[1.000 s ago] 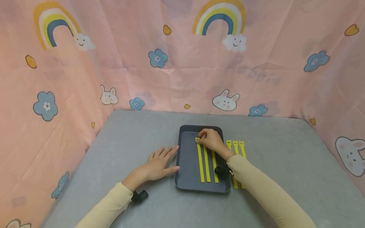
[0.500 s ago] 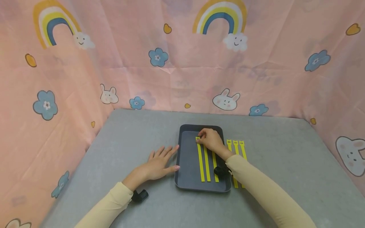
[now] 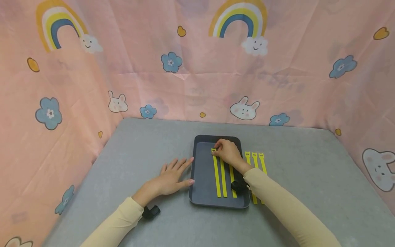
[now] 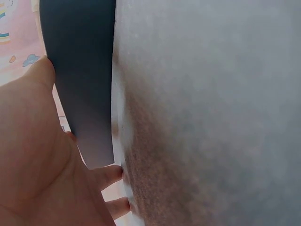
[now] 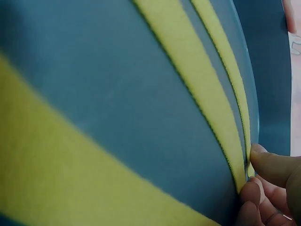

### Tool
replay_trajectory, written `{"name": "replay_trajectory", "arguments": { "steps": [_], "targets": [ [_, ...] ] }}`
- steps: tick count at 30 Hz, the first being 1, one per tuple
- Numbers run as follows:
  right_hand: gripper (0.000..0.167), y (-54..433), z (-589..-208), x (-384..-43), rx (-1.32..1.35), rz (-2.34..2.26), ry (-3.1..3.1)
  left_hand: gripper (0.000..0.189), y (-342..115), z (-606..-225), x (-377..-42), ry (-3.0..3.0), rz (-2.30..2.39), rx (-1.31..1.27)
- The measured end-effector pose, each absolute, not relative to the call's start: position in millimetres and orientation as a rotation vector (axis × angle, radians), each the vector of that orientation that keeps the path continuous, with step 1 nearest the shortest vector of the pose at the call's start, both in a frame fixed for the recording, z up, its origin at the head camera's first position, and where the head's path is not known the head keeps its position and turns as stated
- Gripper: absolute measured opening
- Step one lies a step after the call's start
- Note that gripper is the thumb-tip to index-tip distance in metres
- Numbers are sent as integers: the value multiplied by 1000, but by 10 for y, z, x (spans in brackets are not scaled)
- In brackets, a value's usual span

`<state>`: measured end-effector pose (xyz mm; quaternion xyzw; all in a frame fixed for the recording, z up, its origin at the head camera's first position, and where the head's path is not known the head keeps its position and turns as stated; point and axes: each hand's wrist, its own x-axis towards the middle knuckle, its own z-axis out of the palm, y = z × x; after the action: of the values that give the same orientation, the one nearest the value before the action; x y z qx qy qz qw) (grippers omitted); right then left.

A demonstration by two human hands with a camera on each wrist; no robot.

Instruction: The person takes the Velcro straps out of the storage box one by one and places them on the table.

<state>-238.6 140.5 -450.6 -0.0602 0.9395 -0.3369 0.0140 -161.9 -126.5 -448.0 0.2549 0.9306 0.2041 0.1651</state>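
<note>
Head view: from above, facing forward and down, back far enough for my left hand (image 3: 170, 180), my right hand (image 3: 229, 152), the tray (image 3: 202, 178) end to end, the table (image 3: 148, 137) and the curtain (image 3: 197, 85) beyond. Left wrist view: close in, turned sideways, facing past my palm along the tray's outer wall. Right wrist view: very close over the tray floor, tilted, facing along the strips (image 3: 223, 178) toward my pinch. Head and right wrist share strips; head and left wrist, the tray's left side.

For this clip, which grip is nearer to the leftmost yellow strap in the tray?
Right. The right grip is at the far end of the leftmost yellow strap, touching it; the left grip is apart from it, by the tray's left edge.
</note>
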Motion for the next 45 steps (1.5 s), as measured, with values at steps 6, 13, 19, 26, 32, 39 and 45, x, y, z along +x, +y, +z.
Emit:
{"name": "replay_trajectory", "arguments": {
  "steps": [6, 13, 19, 26, 32, 39, 45],
  "targets": [
    [23, 1406, -4515, -2375, -208, -1081, 2932, 81, -1260, -4485, -1620, 2655, 577, 725],
    [21, 1407, -4502, -2343, -259, -1097, 2958, 81, -1254, -4468, -1614, 2658, 567, 723],
    [20, 1390, -4507, -2332, -284, -1073, 2998, 81, -1253, -4478, -1610, 2660, 562, 722],
    [18, 1381, -4514, -2335, -316, -1047, 3013, 81, -1253, -4487, -1613, 2665, 566, 725],
    [18, 1377, -4539, -2349, -353, -1072, 2988, 81, -1246, -4457, -1606, 2659, 570, 724],
    [18, 1373, -4561, -2364, -413, -1112, 2979, 80, -1246, -4447, -1605, 2660, 573, 729],
    [18, 1363, -4549, -2355, -461, -1178, 2953, 81, -1247, -4454, -1607, 2662, 567, 720]
  ]
}}
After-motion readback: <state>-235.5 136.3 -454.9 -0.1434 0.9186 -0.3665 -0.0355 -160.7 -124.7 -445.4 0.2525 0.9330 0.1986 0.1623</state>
